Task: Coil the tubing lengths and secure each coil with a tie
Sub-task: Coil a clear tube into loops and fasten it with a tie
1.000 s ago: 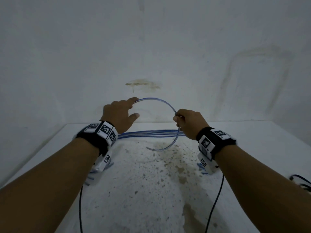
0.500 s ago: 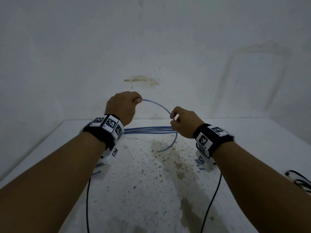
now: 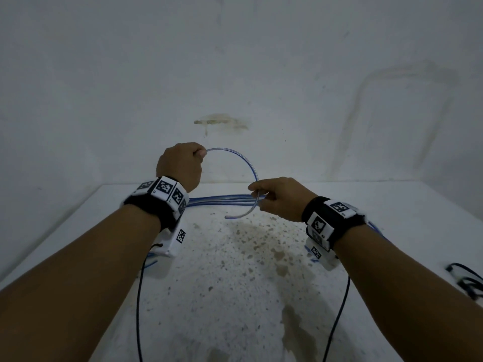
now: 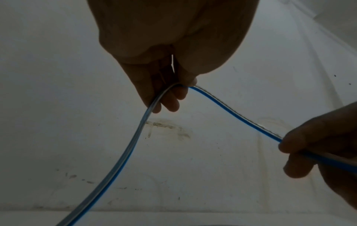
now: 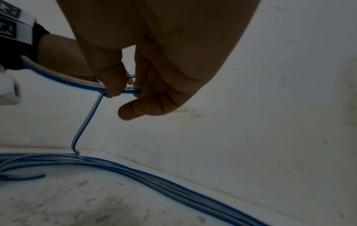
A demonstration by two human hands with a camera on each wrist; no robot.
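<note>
Head view: the left hand (image 3: pixel 180 165) pinches the clear, blue-striped tubing (image 3: pixel 241 159), which arches rightward and down into the right hand (image 3: pixel 282 198), whose fingers (image 5: pixel 115 85) grip it where the first loop would close; its short free end curls below, above the speckled white surface (image 3: pixel 235 270) and the loose tubing lengths (image 3: pixel 222 201)

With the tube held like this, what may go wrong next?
1. The tube arcs between the left hand and right hand, pinched only by fingertips; it may spring out and uncoil.
2. Its free end hangs near the bundle on the table and may tangle there.
</note>
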